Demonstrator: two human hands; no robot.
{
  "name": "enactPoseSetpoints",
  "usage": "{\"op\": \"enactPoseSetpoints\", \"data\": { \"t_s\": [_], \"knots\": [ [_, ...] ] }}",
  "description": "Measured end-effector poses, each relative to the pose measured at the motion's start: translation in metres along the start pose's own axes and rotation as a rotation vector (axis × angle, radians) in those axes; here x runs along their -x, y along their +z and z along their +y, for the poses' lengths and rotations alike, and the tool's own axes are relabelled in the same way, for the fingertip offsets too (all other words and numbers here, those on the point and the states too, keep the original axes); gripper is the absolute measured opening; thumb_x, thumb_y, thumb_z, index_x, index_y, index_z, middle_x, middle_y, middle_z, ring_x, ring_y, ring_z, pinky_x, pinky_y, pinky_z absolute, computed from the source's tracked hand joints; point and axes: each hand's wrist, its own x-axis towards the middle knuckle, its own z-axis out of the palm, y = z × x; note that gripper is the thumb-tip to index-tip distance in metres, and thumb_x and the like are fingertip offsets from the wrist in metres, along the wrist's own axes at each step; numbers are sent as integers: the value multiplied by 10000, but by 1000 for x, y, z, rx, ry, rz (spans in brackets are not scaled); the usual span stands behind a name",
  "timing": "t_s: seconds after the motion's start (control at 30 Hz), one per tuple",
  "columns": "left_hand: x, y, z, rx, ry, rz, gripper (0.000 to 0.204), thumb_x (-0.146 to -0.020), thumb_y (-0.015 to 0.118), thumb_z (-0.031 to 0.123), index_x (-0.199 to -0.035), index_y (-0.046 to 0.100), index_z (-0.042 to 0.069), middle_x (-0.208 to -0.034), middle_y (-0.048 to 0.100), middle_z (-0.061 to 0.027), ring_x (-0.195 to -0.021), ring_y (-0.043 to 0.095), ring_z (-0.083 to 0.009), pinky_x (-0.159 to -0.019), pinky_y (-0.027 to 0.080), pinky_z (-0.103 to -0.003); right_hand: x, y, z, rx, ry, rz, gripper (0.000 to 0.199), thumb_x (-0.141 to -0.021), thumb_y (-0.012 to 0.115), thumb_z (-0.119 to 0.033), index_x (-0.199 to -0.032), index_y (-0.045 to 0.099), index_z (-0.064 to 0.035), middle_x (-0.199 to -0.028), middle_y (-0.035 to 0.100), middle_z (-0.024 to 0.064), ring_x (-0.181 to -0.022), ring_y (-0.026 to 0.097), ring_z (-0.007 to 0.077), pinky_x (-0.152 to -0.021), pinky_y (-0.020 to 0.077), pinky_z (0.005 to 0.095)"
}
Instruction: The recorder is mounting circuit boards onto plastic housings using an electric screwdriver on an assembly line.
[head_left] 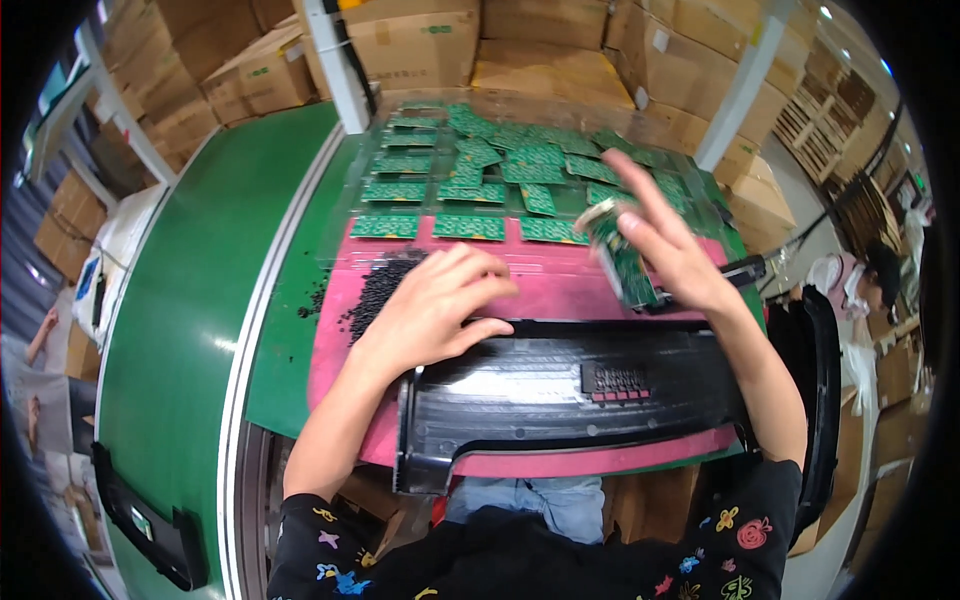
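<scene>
A long black plastic cover (560, 390) lies hollow side up on a pink mat (500, 463) in front of me, with a small slotted window right of its middle. My left hand (440, 305) is over its upper left edge, fingers spread and holding nothing; the thumb is close to the edge. Beyond the cover's right half, my right hand (665, 235) is closed on a green circuit board (625, 265), held tilted, with the index finger pointing up. Next to the left hand is a heap of small black pieces (375, 290), too small to name.
Clear plastic trays with many green circuit boards (468, 228) fill the far side. A dark elongated object (742, 270) is by my right wrist. Left runs a green conveyor belt (190, 350) carrying another black cover (150, 530). Cardboard boxes (415, 45) stand behind.
</scene>
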Motion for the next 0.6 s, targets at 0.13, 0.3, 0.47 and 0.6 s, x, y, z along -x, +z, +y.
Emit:
{"op": "enactPoseSetpoints", "data": {
  "t_s": [0.13,0.3,0.47,0.6],
  "knots": [
    [-27,-9,45,-104,126,142,651,-629,848,182,-1217,627,9,-1206,635,-120,-1049,619,-323,-871,514,-425,38,34,-38,-400,348,-349,515,-1066,415,-235,-1503,234,-30,-1099,636,122,-852,640,149,-794,521,295],
    [-42,-10,72,-154,294,-46,534,-671,773,218,-1149,652,12,-1093,645,-85,-995,622,-260,-803,505,-371,60,28,-33,-416,381,-371,299,-1059,440,-201,-1280,388,-7,-1066,610,112,-831,657,149,-801,512,298],
    [-55,5,83,-76,280,-14,583,-566,848,156,-1100,673,-2,-992,652,-118,-883,623,-318,-739,528,-410,75,16,-22,-251,288,-259,297,-1069,421,-261,-1255,442,-31,-999,604,82,-850,671,157,-782,498,280],
    [-59,13,72,-30,310,23,582,-534,848,105,-1083,687,2,-960,638,-115,-854,617,-321,-717,534,-408,80,10,-36,-454,381,-238,446,-1071,374,-382,-1357,413,-42,-1028,685,166,-907,722,229,-799,552,283]
  ]
}}
